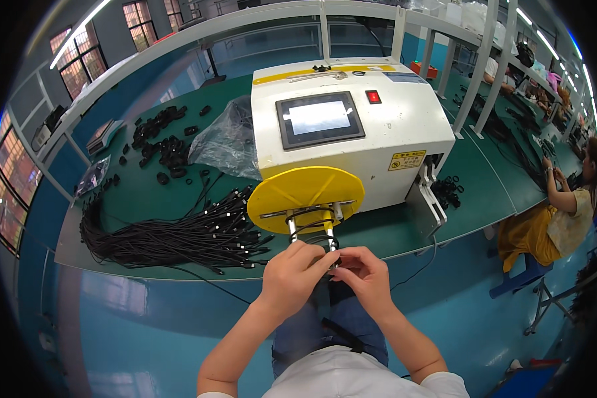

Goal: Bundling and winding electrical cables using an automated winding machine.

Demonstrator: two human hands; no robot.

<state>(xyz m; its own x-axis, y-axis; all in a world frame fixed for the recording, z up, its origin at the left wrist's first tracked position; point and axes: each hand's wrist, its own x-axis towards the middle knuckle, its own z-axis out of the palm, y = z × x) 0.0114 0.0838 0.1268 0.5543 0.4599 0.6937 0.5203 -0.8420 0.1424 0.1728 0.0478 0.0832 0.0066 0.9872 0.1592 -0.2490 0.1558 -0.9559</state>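
Apparently both hands (328, 270) pinch a black cable (310, 225).

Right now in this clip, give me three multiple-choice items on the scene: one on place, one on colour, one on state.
1. Where does the pile of loose black cables lie?
A. left of the white machine
B. on top of it
C. on the floor

2. What colour is the round disc at the front of the white machine?
A. red
B. yellow
C. blue

3. How are the hands placed?
A. wide apart
B. flat on the table
C. together at a black cable

Key: 1 A, the pile rests on the green table to the machine's left. 2 B, the disc is plainly yellow. 3 C, left hand and right hand meet around the black cable below the disc.
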